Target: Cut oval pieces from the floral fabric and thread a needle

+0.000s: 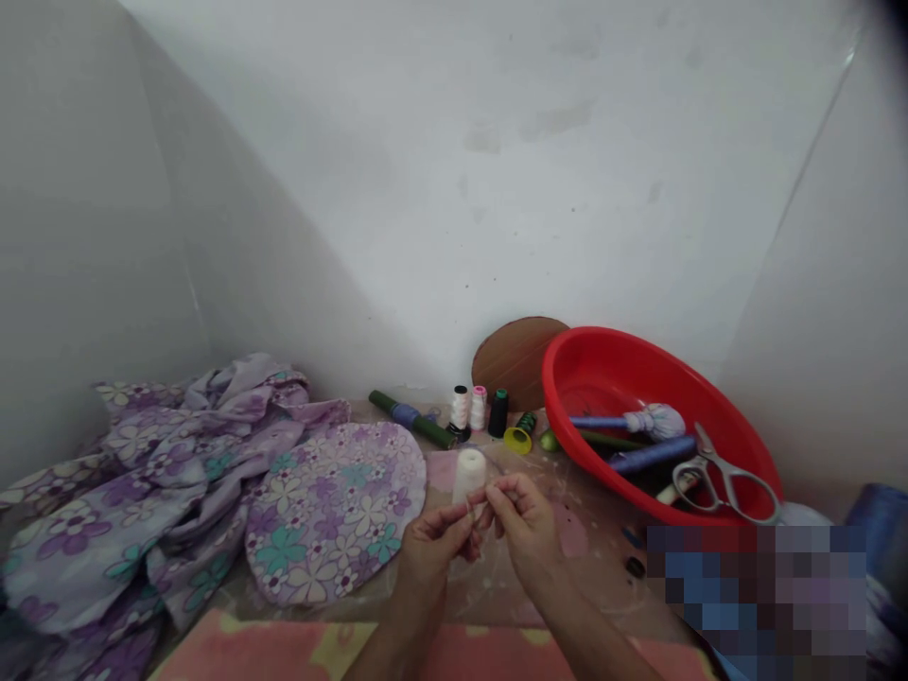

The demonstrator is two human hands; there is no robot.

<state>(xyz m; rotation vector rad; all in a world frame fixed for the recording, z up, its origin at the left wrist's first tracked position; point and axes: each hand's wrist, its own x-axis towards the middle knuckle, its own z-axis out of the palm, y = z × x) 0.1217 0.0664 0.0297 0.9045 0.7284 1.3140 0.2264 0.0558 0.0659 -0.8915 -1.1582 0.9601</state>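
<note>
The floral piece (pixel 337 515) lies already rounded beside the left hand (pixel 434 541), whose narrowly pinched grip, near the white spool (pixel 469 470), meets the right hand's (pixel 523 525) in seemingly unfinished work, anything held too fine to identify, scissors (pixel 711 456) idle in the red basin (pixel 624 364).

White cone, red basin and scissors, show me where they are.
White cone (pixel 469 475): head view, on its side.
Red basin (pixel 620 371): head view, bare inner wall.
Scissors (pixel 713 459): head view, near the pivot.

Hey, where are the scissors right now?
In the head view, the scissors are on the right side, lying at the near rim of the red basin, off to the right of the right hand.
</note>
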